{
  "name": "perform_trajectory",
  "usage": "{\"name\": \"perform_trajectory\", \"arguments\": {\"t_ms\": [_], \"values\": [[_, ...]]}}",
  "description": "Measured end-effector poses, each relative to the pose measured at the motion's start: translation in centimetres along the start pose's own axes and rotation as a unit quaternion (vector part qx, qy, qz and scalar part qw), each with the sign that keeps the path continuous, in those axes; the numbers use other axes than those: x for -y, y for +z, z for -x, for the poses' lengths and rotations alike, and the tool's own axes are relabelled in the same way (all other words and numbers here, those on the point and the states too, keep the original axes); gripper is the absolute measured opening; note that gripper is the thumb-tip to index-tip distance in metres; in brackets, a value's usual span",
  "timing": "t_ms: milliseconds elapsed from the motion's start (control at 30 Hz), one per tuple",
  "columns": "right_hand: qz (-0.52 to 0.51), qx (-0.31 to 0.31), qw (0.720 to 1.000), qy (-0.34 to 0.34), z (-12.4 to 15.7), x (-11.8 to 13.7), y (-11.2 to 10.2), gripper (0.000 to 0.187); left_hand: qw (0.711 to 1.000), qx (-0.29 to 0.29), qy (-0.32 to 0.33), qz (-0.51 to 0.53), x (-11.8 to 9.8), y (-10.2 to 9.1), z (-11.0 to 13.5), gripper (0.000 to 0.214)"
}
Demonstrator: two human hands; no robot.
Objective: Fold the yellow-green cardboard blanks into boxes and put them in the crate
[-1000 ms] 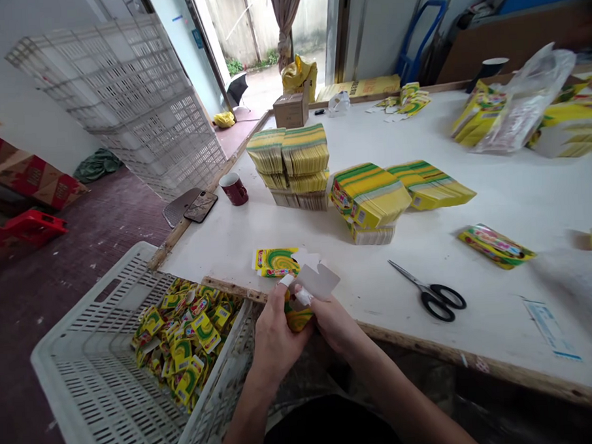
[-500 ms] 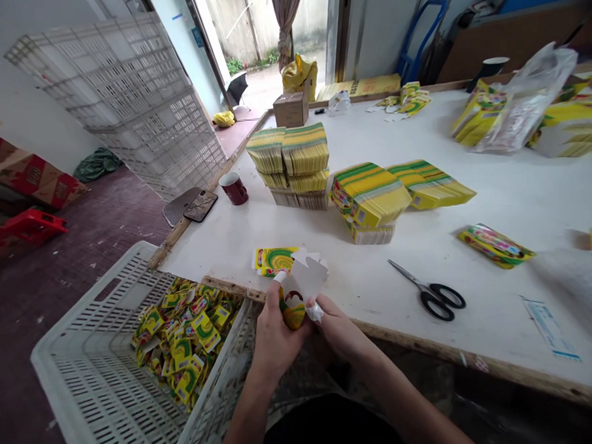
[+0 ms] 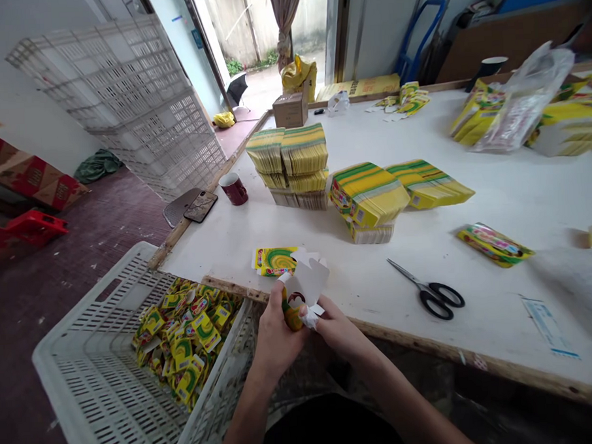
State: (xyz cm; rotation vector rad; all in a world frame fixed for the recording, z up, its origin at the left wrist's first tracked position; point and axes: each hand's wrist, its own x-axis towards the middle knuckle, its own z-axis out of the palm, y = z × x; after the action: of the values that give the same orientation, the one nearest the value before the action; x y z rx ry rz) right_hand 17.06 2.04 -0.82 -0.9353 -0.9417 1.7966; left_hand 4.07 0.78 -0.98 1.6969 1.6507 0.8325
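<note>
At the table's front edge my left hand (image 3: 277, 334) is closed around a small yellow-green cardboard carton (image 3: 293, 317). The carton's white inside and end flaps face up, and a round cut-out shows in it. My right hand (image 3: 337, 328) is closed at the carton's right side, its thumb by the flaps; something white covers the thumb tip. Its other fingers are mostly hidden. Just beyond the hands lies a flat yellow carton (image 3: 274, 261) with white flaps. Black-handled scissors (image 3: 429, 291) lie to the right on the white table (image 3: 357, 285).
A white plastic crate (image 3: 101, 368) holding many small cartons stands at lower left. Stacks of flat cartons (image 3: 305, 149) (image 3: 370, 192) stand beyond my hands. A maroon mug (image 3: 234, 189) and a phone (image 3: 200, 206) are near the left edge. Tall crates (image 3: 138, 104) rise behind.
My right thumb has shifted slightly at the carton's flap, and a white flap edge now shows beside it. Both hands stay in nearly the same place.
</note>
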Motion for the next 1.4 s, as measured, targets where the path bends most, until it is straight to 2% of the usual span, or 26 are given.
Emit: {"name": "perform_trajectory", "arguments": {"t_ms": [133, 400, 833, 1400], "values": [[-0.017, -0.006, 1.0, 0.002, -0.43, -0.04, 0.34, 0.043, 1.0, -0.007, 0.01, 0.003, -0.3, -0.11, -0.16, 0.072], [0.001, -0.036, 0.999, -0.002, -0.76, -0.66, -0.03, 0.043, 0.999, 0.022, 0.024, 0.009, -0.13, 0.13, 0.06, 0.072], [-0.037, -0.032, 0.999, -0.001, -0.93, -0.85, 0.0, 0.053, 0.997, 0.021, 0.078, -0.009, 0.21, 0.23, -0.15, 0.063], [-0.075, -0.038, 0.996, 0.006, -0.84, -0.78, -0.03, 0.064, 0.995, 0.019, 0.093, -0.022, 0.19, 0.35, -0.11, 0.061]]}}
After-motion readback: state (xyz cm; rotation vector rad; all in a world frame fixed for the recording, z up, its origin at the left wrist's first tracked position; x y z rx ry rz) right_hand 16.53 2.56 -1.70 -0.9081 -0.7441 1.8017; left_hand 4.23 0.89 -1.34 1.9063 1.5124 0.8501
